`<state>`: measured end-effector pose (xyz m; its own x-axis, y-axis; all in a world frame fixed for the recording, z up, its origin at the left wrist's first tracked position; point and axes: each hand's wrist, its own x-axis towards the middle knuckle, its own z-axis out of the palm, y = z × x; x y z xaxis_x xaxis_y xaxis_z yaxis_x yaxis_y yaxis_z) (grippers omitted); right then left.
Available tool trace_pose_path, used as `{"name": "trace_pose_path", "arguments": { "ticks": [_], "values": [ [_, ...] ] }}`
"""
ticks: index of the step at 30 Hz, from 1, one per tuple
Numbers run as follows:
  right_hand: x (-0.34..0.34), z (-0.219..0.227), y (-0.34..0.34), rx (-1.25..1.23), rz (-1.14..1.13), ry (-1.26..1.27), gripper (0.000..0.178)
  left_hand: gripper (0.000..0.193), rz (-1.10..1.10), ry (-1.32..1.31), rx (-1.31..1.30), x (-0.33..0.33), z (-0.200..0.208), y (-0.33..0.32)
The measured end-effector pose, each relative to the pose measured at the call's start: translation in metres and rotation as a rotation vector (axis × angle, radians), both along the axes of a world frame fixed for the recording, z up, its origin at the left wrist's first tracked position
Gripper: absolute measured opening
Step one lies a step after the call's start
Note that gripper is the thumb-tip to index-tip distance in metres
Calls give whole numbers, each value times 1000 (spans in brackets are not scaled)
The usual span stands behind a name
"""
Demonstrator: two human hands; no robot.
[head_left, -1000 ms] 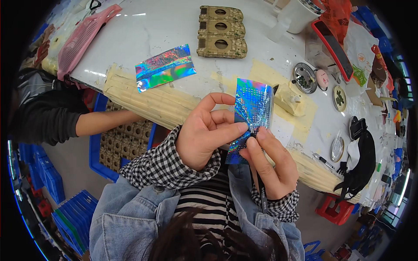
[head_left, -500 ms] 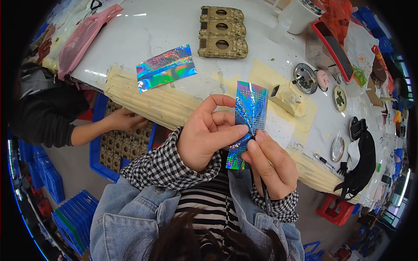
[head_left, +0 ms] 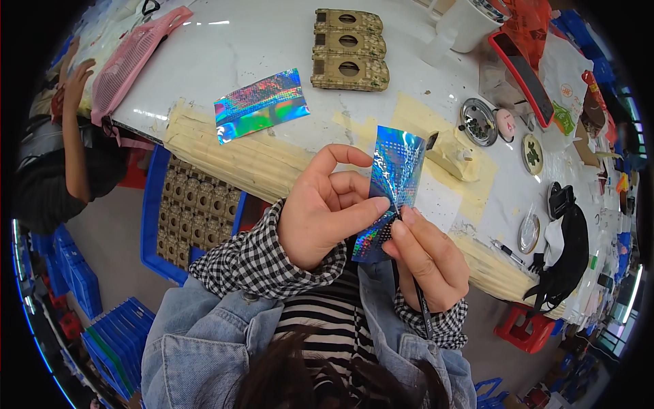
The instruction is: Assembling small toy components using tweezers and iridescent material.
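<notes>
My left hand (head_left: 320,211) pinches a shiny holographic sticker sheet (head_left: 397,163) between thumb and fingers, above the table's near edge. Small rows of marks cover the sheet, which is creased at the middle. A slim black tool (head_left: 424,310), by its shape tweezers, is held in my right hand (head_left: 432,262), tip at the sheet beside my left thumb. Whether a sticker is at the tip is too small to tell. Another holographic sheet (head_left: 262,105) lies flat on the table. Beyond it, three camouflage plastic shells (head_left: 349,44) with round holes stand in a row.
A blue crate (head_left: 153,204) of similar shells is left of me, near a co-worker's arm (head_left: 73,150). A tape-covered block (head_left: 453,157), metal dish (head_left: 478,123), red-edged phone (head_left: 521,78), white mug (head_left: 470,27) and black pouch (head_left: 569,252) stand rightward. Tape covers the table edge (head_left: 231,153).
The sheet in my hands has tilted slightly, its top shifting right. My right hand has moved very little. The co-worker's hand has left the crate and risen toward the pink basket.
</notes>
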<state>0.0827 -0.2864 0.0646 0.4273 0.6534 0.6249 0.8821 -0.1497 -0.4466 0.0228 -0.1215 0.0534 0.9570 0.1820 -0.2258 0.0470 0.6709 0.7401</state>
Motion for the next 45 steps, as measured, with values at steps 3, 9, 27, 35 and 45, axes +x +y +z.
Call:
{"name": "trace_pose_path", "arguments": {
  "ticks": [3, 9, 27, 35, 45],
  "values": [
    [-1, 2, -1, -11, -2, 19, 36, 45, 1, -5, -4, 0, 0, 0],
    [-3, 2, -1, 6, -11, 67, 36, 43, 3, -7, -3, 0, -3, 0],
    [-2, 0, -2, -26, 7, 17, 39, 42, -4, -22, -30, -1, -4, 0],
    [-4, 2, -4, -20, -58, 51, 36, 42, -6, -2, -12, 0, -5, 0],
    [-2, -6, -26, -22, -177, 59, 34, 40, 243, 17, 25, 0, 1, 22]
  ]
}}
